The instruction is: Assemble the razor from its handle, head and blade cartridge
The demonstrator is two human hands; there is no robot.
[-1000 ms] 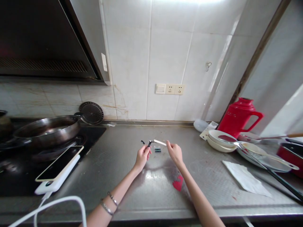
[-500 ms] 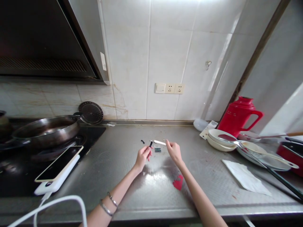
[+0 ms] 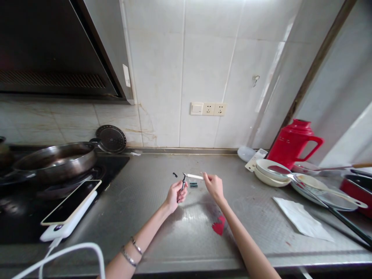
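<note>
Over the steel counter (image 3: 130, 217), my left hand (image 3: 175, 195) is closed around a slim dark tool (image 3: 183, 183) with a silvery, angled tip. It stands almost upright in the fingers; its exact kind is too small to tell. My right hand (image 3: 213, 186) pinches one end of a thin white stick (image 3: 194, 176). The stick's other end meets or nearly meets the tool's tip. Just below the stick lie small dark-green cylinders (image 3: 193, 185), which look like batteries. A short black piece (image 3: 174, 174) rests left of the tool.
Left, a phone (image 3: 72, 201) on a white power bank (image 3: 68, 221) with a cable lies by a steel pan (image 3: 58, 159) on the stove. Right are a red thermos (image 3: 296, 141), stacked bowls (image 3: 273, 178) and a white napkin (image 3: 302, 219). A red heart-shaped patch (image 3: 218, 226) marks the counter.
My left hand has shifted its grip and turned, so more of the dark tool shows along the fingers. The white stick's tip has moved slightly left and down. My right hand stays nearly still.
</note>
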